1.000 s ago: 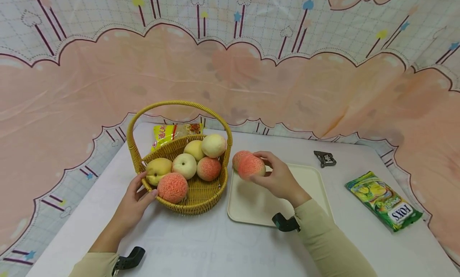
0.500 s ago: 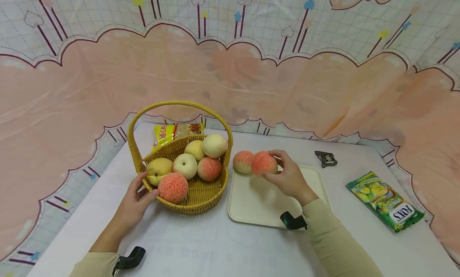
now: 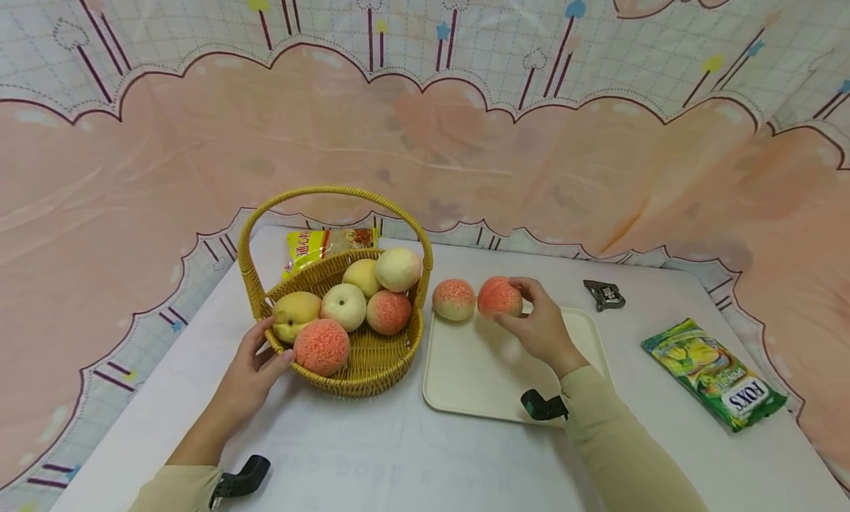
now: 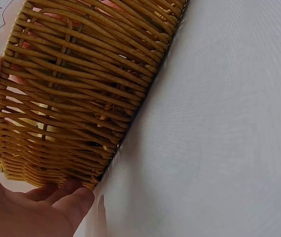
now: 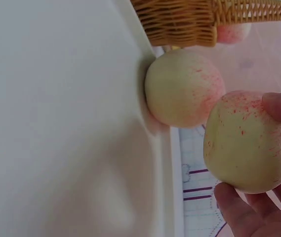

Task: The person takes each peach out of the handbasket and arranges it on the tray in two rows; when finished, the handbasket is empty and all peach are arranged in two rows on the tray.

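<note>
My left hand (image 3: 246,375) holds the near-left rim of a yellow wicker basket (image 3: 368,385). In the left wrist view its fingers (image 4: 76,202) lie against the woven side (image 4: 76,94), with the thumb up at the rim. Inside the basket are several peaches, some pale yellow, some pinkish red, such as the red peach (image 3: 322,347) in front. Above the back of a cream tray (image 3: 465,394), my right hand (image 3: 541,327) grips another pink-and-cream peach (image 5: 246,143) between thumb and fingers. A similar peach (image 3: 454,299) sits in the tray's back-left corner, close beside it.
Behind the basket lies a yellow snack packet (image 3: 308,248). To the right of the tray are a small black wrapped item (image 3: 604,294) and a green FOX'S bag (image 3: 713,375). A patterned cloth (image 3: 398,150) hangs beyond the white table (image 3: 372,453).
My right hand has moved right with its peach, away from the peach in the tray's corner, which now shows fully. The left hand stays on the basket.
</note>
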Action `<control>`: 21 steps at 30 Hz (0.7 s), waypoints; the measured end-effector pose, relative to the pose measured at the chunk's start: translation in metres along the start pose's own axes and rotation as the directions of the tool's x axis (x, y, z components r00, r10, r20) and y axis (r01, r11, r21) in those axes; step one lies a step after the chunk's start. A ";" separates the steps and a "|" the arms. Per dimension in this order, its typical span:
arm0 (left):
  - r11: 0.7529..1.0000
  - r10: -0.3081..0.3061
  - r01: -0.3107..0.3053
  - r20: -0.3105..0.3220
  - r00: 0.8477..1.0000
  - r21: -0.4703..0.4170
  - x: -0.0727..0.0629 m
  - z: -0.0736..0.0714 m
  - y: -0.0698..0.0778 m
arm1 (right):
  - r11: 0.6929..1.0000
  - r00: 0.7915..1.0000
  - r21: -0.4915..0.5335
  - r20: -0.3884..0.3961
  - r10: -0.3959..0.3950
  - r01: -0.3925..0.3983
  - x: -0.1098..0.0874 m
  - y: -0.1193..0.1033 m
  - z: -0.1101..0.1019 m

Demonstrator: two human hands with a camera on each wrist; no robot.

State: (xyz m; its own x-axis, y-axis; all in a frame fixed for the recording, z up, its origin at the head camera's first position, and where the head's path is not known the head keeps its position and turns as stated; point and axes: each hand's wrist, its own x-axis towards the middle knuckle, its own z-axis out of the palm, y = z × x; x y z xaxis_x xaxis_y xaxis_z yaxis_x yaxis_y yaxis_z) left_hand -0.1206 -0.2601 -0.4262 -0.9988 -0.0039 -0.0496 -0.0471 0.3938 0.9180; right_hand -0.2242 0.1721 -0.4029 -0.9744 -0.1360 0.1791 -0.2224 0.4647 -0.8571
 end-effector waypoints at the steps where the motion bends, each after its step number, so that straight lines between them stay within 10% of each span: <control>1: 1.000 -0.001 0.001 -0.001 1.000 -0.001 0.000 0.000 0.000 | 1.000 1.000 -0.002 0.001 0.006 -0.006 0.000 0.001 0.000; 21: 1.000 0.008 -0.008 -0.002 1.000 -0.001 0.001 0.000 -0.002 | 0.995 0.996 -0.045 0.001 0.085 -0.085 0.011 0.018 0.007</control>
State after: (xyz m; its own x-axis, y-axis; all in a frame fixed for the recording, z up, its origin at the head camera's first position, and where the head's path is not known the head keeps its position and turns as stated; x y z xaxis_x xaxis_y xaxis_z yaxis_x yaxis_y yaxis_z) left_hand -0.1213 -0.2610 -0.4283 -0.9991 -0.0024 -0.0419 -0.0394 0.3927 0.9188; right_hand -0.2386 0.1727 -0.4197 -0.9897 -0.0969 0.1055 -0.1405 0.5132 -0.8467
